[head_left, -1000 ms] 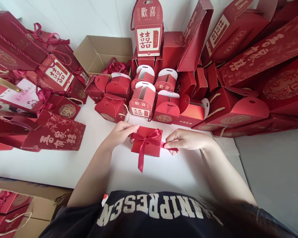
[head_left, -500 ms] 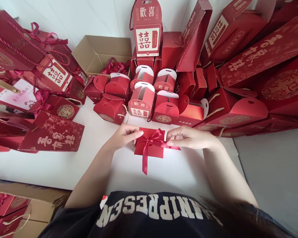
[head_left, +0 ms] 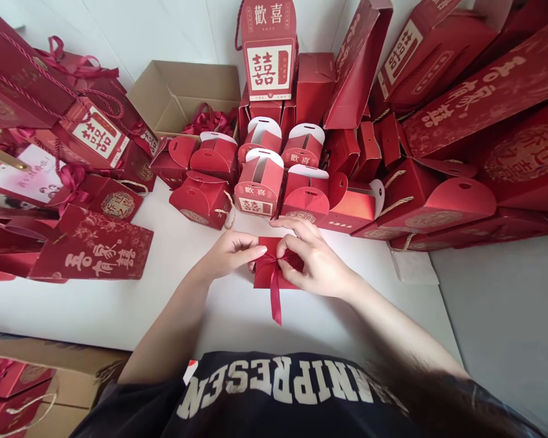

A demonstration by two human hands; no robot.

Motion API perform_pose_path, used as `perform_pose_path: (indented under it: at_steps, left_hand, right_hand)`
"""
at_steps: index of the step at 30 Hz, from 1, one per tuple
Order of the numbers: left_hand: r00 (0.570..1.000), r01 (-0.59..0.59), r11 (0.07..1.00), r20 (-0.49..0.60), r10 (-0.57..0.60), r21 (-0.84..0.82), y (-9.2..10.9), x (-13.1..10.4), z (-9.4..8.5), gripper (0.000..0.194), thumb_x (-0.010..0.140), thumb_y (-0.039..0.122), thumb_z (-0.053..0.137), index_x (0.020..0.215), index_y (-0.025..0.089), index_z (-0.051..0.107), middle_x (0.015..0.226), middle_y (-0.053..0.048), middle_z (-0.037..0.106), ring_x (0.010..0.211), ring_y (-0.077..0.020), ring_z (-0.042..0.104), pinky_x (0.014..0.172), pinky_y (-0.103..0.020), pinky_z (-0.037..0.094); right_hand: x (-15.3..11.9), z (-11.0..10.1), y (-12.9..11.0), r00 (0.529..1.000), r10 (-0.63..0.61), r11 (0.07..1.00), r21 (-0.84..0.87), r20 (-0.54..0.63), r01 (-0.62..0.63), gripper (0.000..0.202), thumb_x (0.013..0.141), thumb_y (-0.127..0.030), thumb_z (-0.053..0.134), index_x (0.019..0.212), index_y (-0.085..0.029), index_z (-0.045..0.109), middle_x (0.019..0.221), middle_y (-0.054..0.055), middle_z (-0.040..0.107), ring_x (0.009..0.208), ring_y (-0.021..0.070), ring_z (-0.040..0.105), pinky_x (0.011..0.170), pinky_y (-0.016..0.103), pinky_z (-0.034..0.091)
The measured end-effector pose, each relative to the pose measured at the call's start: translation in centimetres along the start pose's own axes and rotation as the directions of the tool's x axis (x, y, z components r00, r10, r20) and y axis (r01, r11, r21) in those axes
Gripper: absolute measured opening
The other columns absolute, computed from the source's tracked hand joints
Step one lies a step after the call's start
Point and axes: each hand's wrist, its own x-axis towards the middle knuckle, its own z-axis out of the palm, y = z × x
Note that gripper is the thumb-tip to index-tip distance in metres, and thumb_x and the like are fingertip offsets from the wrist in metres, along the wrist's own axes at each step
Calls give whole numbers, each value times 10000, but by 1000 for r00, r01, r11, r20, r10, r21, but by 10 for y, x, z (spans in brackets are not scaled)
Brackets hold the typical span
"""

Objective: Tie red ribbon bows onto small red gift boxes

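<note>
A small red gift box [head_left: 263, 281] rests on the white table in front of me, with a dark red satin ribbon [head_left: 275, 298] tied across its top. One ribbon tail hangs down over the box's near side. My left hand [head_left: 235, 252] is closed at the box's left edge, its thumb on the ribbon loop there. My right hand [head_left: 313, 258] reaches over the right half of the box, thumb and index finger pinching the ribbon at the knot. That hand hides the right side of the bow.
Several small red boxes [head_left: 258, 176] stand just behind the work spot. Taller red gift boxes [head_left: 466, 109] crowd the right. An open cardboard carton [head_left: 164, 91] holding ribbons is at the back. Red bags and boxes [head_left: 105, 243] fill the left.
My right hand has moved left from the ribbon's right end to the knot and now pinches there. The left hand stays at the box's left edge.
</note>
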Motion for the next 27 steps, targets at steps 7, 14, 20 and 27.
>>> perform_pose_path:
  at_steps: [7,14,20,27]
  left_hand:
    - [999,-25,1000,25,24,8,-4,0,-2,385,925,342,590,606,129,555,589,3,603,564,-94,542,563,-216,425]
    - [999,-39,998,32,40,-41,-6,2,-3,360,929,310,586,617,130,571,611,-5,627,590,-102,584,590,-211,463]
    - [998,-24,999,57,27,-47,-4,0,-9,348,927,325,592,642,127,606,629,-19,647,599,-108,599,587,-209,472]
    - [997,-49,997,49,51,-56,-3,-1,-14,318,899,325,631,648,129,638,635,-25,657,605,-124,622,585,-222,489]
  right_hand:
    - [0,0,4,1000,3,998,64,2,-3,97,805,-154,588,865,-217,544,1360,108,557,1287,270,494,1073,441,394]
    - [1,5,8,1000,21,990,143,0,-21,129,788,-130,598,855,-222,537,1328,106,586,1223,268,545,1046,452,419]
    - [1,-15,6,989,85,963,245,122,-113,98,891,-227,592,980,-225,551,1350,104,572,1254,252,544,1013,405,456]
    - [-6,-55,6,881,434,871,163,188,-464,311,966,-515,501,1132,-252,490,1061,60,701,957,237,668,828,374,496]
